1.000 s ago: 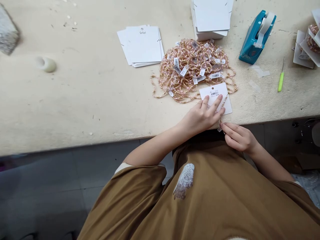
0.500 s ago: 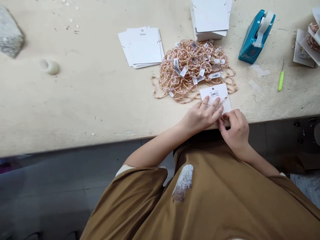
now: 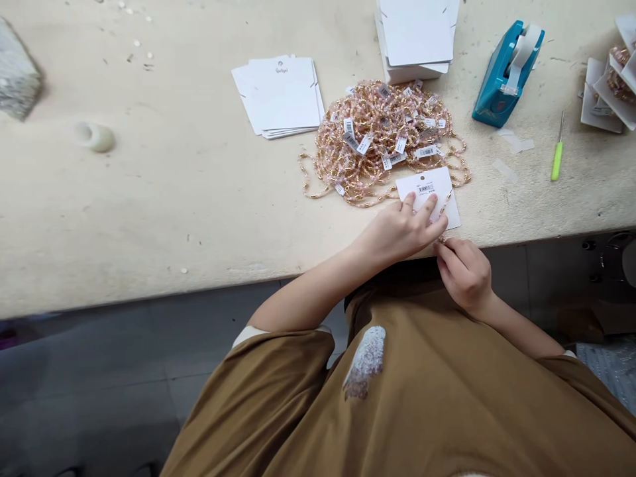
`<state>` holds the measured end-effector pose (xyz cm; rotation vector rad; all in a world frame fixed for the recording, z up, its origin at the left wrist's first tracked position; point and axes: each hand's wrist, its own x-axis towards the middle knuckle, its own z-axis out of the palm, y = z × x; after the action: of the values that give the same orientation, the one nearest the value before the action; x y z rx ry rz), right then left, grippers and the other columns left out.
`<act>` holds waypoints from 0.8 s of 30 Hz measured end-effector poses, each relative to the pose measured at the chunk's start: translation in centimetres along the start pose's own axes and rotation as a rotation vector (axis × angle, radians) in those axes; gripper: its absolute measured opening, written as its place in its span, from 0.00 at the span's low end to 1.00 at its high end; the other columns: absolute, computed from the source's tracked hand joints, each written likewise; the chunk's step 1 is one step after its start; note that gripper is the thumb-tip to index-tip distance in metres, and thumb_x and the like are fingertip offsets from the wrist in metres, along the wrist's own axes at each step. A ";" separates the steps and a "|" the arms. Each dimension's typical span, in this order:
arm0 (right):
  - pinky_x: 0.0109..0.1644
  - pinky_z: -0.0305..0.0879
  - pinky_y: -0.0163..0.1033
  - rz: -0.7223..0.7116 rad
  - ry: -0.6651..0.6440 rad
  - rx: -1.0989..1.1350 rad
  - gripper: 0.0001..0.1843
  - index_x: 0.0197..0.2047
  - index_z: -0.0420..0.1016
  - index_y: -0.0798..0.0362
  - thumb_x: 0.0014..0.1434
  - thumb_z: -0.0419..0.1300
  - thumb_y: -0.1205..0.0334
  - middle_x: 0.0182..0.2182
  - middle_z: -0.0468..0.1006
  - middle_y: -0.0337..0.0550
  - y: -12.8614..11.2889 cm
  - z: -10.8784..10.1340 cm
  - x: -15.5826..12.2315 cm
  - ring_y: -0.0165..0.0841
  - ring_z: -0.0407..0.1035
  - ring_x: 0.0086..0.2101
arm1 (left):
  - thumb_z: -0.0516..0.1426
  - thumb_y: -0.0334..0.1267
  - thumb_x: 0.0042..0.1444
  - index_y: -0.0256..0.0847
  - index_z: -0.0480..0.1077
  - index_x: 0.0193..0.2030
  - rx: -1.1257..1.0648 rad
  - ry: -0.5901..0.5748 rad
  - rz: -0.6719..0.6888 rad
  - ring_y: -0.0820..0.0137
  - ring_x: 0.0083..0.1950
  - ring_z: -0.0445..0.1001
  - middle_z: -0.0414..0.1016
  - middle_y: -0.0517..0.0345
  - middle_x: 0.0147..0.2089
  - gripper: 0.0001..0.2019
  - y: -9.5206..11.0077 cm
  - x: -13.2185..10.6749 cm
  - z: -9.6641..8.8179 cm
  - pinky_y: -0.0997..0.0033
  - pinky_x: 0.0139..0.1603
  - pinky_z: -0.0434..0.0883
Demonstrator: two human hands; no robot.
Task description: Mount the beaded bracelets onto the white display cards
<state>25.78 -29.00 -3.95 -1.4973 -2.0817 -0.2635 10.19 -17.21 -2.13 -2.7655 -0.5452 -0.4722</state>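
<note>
Right hand: fingertips pinched together on the beaded strand end, at the table edge.
Strand: ran toward 1 o'clock beside the card, nearer the right hand.
Left hand: fingers spread, pressing the card.
Far: pink bead bracelets at 12 o'clock.

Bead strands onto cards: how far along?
Done: a few beaded cards lie at far right. In hand: the left hand presses a barcoded card while the right hand's fingers work a strand at its edge. Left: the big pile of tagged pink-and-gold bead strands, plus a stack of blank-looking cards and a taller stack.
</note>
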 end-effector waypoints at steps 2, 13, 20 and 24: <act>0.35 0.68 0.39 -0.021 0.000 0.017 0.13 0.49 0.75 0.60 0.61 0.61 0.78 0.36 0.81 0.49 0.0 0.2 -0.5 0.33 0.70 0.32 | 0.52 0.31 0.66 0.44 0.77 0.44 0.017 0.000 -0.006 0.49 0.44 0.86 0.82 0.47 0.54 0.11 0.4 0.2 0.1 0.67 0.28 0.81; 0.42 0.74 0.40 0.123 0.073 0.095 0.15 0.49 0.73 0.56 0.60 0.64 0.77 0.36 0.79 0.49 -0.2 0.2 -1.5 0.35 0.73 0.36 | 0.45 0.34 0.69 0.40 0.75 0.54 -0.029 -0.219 0.071 0.38 0.47 0.83 0.77 0.32 0.58 0.18 0.4 0.9 -0.8 0.63 0.28 0.79; 0.43 0.73 0.43 0.256 0.046 0.215 0.11 0.46 0.73 0.54 0.60 0.66 0.66 0.43 0.77 0.51 0.6 -0.4 -0.8 0.37 0.72 0.41 | 0.46 0.25 0.65 0.37 0.72 0.42 0.008 -0.229 0.108 0.51 0.39 0.86 0.80 0.37 0.55 0.14 -0.4 1.6 -0.8 0.68 0.28 0.78; 0.43 0.70 0.44 0.386 0.023 0.160 0.15 0.48 0.72 0.54 0.63 0.65 0.56 0.40 0.75 0.50 0.9 0.1 0.2 0.38 0.70 0.41 | 0.48 0.26 0.65 0.36 0.72 0.38 0.030 -0.117 0.098 0.50 0.40 0.86 0.82 0.39 0.52 0.12 -0.1 1.3 -0.2 0.68 0.27 0.78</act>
<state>26.54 -28.52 -4.08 -1.7432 -1.7056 0.0322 11.17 -16.77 -1.44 -2.7879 -0.4362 -0.2786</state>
